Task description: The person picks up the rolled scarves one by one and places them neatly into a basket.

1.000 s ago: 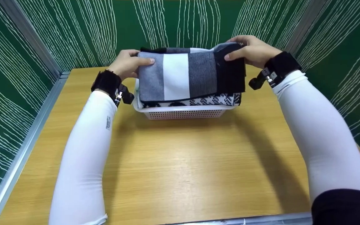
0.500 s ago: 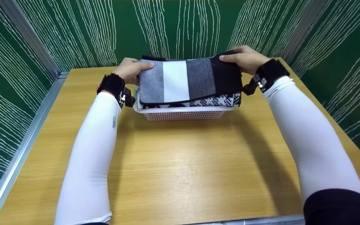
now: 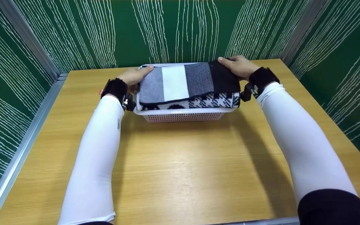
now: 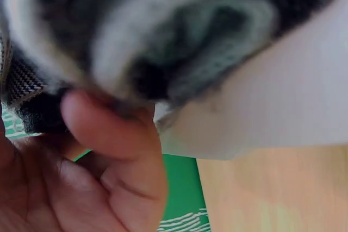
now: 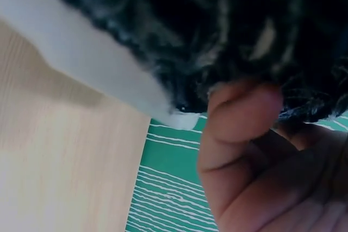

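Note:
A folded knit cloth (image 3: 175,82) in grey, white, dark grey and black blocks lies over the white plastic basket (image 3: 183,117) in the head view. Under it shows a black-and-white patterned knit (image 3: 212,100), folded inside the basket. My left hand (image 3: 133,77) pinches the block-coloured cloth at its grey end, thumb on top, other fingers mostly hidden. At the black end, my right hand (image 3: 241,67) holds the opposite far corner the same way. Blurred knit folds (image 4: 163,42) fill the top of the left wrist view, above the thumb. Dark knit (image 5: 228,31) hangs over the right thumb.
The basket stands toward the back of a wooden table (image 3: 180,168). Green walls (image 3: 130,31) with white wavy lines rise behind and at both sides. A metal frame edge (image 3: 14,162) runs along the left of the table.
Both hands have lowered the block-coloured cloth onto the basket, the right hand also shifting slightly left. Its raised back layer has sunk, and the basket's back rim now shows.

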Demonstrator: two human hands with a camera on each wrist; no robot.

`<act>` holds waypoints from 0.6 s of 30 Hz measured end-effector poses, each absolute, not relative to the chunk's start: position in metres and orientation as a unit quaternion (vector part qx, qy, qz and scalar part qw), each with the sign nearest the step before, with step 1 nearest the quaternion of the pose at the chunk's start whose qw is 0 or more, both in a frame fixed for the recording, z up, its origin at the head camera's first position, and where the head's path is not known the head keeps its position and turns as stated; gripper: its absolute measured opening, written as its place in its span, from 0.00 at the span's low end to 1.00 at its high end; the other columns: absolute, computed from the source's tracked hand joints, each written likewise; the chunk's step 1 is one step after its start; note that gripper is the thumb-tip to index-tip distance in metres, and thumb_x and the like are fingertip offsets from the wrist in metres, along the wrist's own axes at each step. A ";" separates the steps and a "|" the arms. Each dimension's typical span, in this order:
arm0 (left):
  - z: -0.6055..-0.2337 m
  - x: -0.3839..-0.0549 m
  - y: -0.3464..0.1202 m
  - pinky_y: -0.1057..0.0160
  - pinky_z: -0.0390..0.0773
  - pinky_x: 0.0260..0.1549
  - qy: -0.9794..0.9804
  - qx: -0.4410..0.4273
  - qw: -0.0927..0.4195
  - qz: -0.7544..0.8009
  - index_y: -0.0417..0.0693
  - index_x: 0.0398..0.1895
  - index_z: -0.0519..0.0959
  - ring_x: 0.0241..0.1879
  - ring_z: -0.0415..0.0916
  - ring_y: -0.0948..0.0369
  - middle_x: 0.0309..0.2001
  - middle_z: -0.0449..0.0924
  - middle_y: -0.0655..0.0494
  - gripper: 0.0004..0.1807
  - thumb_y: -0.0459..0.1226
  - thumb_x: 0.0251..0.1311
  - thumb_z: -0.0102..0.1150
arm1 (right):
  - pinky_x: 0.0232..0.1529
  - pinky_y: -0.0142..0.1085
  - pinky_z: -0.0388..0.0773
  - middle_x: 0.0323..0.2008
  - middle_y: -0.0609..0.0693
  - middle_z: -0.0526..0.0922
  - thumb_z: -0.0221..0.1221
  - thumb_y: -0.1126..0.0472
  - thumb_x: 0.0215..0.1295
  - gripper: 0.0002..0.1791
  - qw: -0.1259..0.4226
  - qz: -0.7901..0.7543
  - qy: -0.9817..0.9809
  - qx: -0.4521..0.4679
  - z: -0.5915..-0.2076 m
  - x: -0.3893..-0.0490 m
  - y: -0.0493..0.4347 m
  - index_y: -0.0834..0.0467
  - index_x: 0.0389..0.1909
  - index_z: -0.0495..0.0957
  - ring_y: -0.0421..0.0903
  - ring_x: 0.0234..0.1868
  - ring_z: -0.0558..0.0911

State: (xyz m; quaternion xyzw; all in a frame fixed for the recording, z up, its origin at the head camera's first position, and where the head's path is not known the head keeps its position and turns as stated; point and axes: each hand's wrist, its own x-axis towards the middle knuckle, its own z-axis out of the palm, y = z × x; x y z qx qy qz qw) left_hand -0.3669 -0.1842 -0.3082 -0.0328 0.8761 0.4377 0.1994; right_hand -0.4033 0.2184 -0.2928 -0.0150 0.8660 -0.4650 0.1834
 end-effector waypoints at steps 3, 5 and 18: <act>-0.308 -0.365 -0.186 0.55 0.84 0.55 0.880 -0.025 0.209 0.426 0.42 0.77 0.67 0.55 0.79 0.53 0.66 0.75 0.44 0.49 0.73 0.72 0.46 | 0.37 0.30 0.86 0.32 0.39 0.83 0.50 0.33 0.82 0.29 0.192 -0.466 0.864 -0.014 -0.295 -0.405 0.219 0.56 0.58 0.71 0.35 0.31 0.84; -0.306 -0.362 -0.185 0.54 0.84 0.58 0.874 -0.028 0.214 0.436 0.42 0.76 0.67 0.56 0.79 0.54 0.66 0.76 0.44 0.49 0.72 0.71 0.51 | 0.40 0.31 0.86 0.34 0.40 0.84 0.51 0.31 0.80 0.33 0.202 -0.464 0.862 -0.016 -0.296 -0.406 0.220 0.57 0.62 0.70 0.36 0.34 0.85; -0.317 -0.368 -0.181 0.65 0.82 0.35 0.895 -0.046 0.142 0.420 0.48 0.55 0.75 0.35 0.77 0.64 0.45 0.78 0.54 0.36 0.70 0.69 0.58 | 0.42 0.31 0.88 0.37 0.41 0.87 0.63 0.40 0.76 0.38 0.201 -0.485 0.850 -0.048 -0.310 -0.407 0.223 0.61 0.72 0.65 0.37 0.35 0.88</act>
